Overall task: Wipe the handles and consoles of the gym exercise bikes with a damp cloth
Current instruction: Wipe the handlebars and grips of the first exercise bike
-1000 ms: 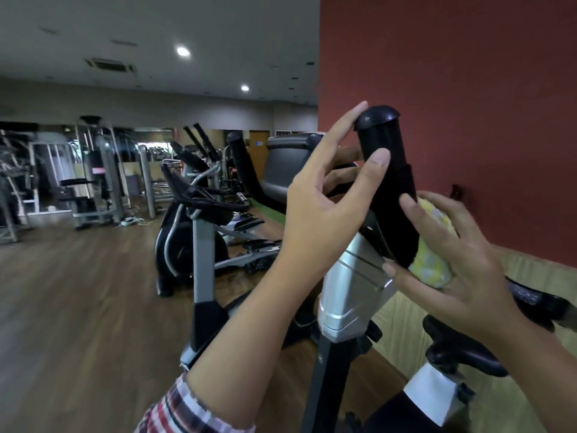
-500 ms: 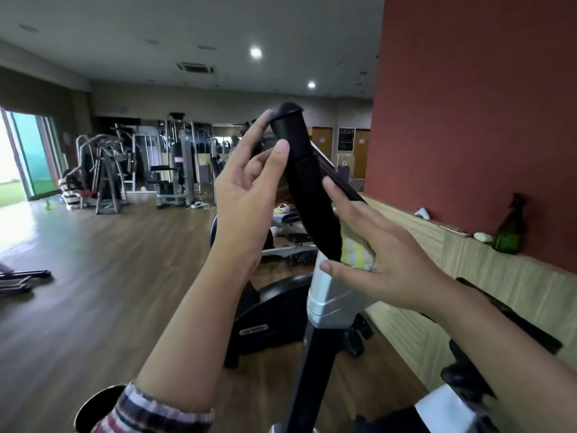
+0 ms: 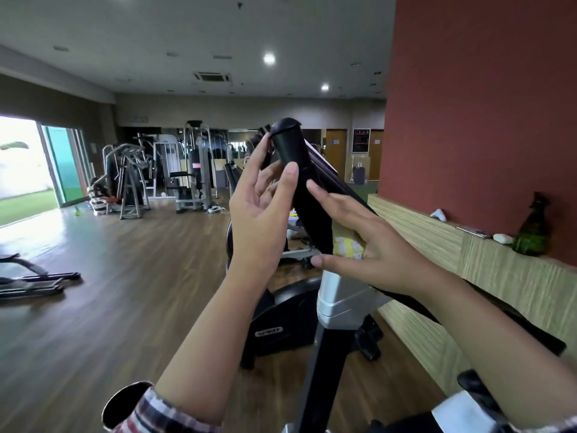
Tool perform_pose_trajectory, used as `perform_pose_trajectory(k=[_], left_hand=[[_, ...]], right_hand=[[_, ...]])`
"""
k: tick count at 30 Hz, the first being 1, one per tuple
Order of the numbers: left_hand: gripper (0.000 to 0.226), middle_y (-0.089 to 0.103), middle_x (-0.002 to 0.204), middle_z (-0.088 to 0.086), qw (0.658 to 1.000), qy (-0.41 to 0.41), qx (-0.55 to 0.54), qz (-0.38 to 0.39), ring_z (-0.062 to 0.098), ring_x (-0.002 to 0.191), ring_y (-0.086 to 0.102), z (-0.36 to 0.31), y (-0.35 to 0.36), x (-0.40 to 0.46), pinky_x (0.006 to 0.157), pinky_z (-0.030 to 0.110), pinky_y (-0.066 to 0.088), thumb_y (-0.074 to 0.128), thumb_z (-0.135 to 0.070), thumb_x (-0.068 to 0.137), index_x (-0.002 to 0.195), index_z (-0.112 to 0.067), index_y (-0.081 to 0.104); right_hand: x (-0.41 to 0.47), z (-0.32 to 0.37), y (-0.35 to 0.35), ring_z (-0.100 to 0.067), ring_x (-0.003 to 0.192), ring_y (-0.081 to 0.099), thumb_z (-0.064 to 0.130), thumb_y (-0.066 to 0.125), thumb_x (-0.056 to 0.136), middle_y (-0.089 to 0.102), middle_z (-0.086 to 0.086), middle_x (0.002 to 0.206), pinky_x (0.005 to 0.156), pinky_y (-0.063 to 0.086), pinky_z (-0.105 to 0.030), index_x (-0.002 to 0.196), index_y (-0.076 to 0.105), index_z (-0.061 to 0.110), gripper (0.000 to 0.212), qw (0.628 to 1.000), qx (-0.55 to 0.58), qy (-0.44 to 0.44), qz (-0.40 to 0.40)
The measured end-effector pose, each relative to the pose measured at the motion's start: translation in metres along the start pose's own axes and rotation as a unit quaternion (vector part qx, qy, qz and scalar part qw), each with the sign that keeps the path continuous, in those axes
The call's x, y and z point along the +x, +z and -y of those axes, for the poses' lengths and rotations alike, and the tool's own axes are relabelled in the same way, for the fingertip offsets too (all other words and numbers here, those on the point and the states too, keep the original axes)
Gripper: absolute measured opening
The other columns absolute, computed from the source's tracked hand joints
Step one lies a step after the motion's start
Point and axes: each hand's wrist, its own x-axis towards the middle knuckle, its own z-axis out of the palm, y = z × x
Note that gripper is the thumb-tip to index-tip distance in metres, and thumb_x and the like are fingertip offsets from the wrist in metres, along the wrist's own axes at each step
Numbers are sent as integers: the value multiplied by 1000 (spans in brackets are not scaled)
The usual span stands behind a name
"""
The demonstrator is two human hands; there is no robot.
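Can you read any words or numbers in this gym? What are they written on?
Nothing here reads clearly.
Silver logo on the black exercise bike housing: too blurred to read.
Pale sign above the far doorway: too small to read.
Dark framed notice board with red marks by the wooden doors: too small to read.
Small blue plate on the wooden door: too small to read.
Label on the dark green spray bottle on the wooden ledge: not readable.

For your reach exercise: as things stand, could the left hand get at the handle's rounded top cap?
Probably yes. The left hand is open beside the handle, and its cap is bare; the right hand presses the cloth lower down.
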Motion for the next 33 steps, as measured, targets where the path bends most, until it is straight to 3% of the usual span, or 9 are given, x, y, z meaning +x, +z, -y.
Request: perform_pose_trajectory(k=[5,8,11,17,19,23,26,29,33], left_hand=[[46,66,120,12,1000,1,-7,2,21,111,65,0,-1,-1,97,41,52,60,-11,91,133,-25,47],[44,67,118,9,1000,1,0,10,17,106,67,2,-2,-2,91,36,55,60,-11,91,132,-25,48],[41,68,118,5,1000,0,2,9,15,104,68,3,-2,-5,89,33,56,59,-11,92,131,-22,50],[44,67,116,3,1000,3,20,-5,15,105,68,5,-1,-11,93,38,55,60,-11,92,134,-15,50],[40,68,116,3,999,15,34,-11,20,108,67,7,-1,-11,95,43,54,62,-13,92,130,-20,52],[42,64,123,6,994,60,85,-37,25,116,62,13,3,-16,97,49,51,62,-16,91,131,-20,51],[44,62,124,12,988,88,109,-72,23,116,61,18,11,-21,97,42,52,61,-13,92,135,-14,49],[42,61,124,4,978,124,133,-101,7,115,59,22,20,-25,97,29,50,58,-9,94,135,-11,48],[40,59,125,3,971,144,160,-107,4,105,61,26,31,-37,85,15,50,59,-4,93,132,-9,50]], right_hand=[[-1,-2,-1,14,139,20,49,65,82,25,40,142,109,28,-21,132,23,73,69,1000,-11,22,19],[-19,-12,-5,15,141,13,57,61,80,25,48,138,111,24,-25,128,31,73,59,998,-61,17,23],[-18,-13,-6,12,144,7,54,65,78,31,44,139,112,16,-23,125,42,68,55,999,-42,17,17],[-2,-9,-4,11,139,24,38,76,75,46,20,138,107,26,-18,107,70,47,34,998,58,13,33],[-6,-17,-8,7,140,25,41,77,76,42,19,141,109,27,-25,104,72,44,29,998,44,9,53],[-13,-30,-21,5,140,28,41,77,76,43,14,140,108,26,-16,106,71,41,31,992,45,-11,115],[-7,-31,-30,7,141,23,27,79,79,53,9,132,105,25,-3,104,74,30,26,979,83,-24,183],[0,-37,-32,14,139,19,25,74,80,60,18,123,103,23,1,101,72,26,21,968,120,-24,218],[-6,-49,-46,24,135,11,35,67,85,44,35,133,97,16,10,114,63,43,31,944,118,-35,306]])
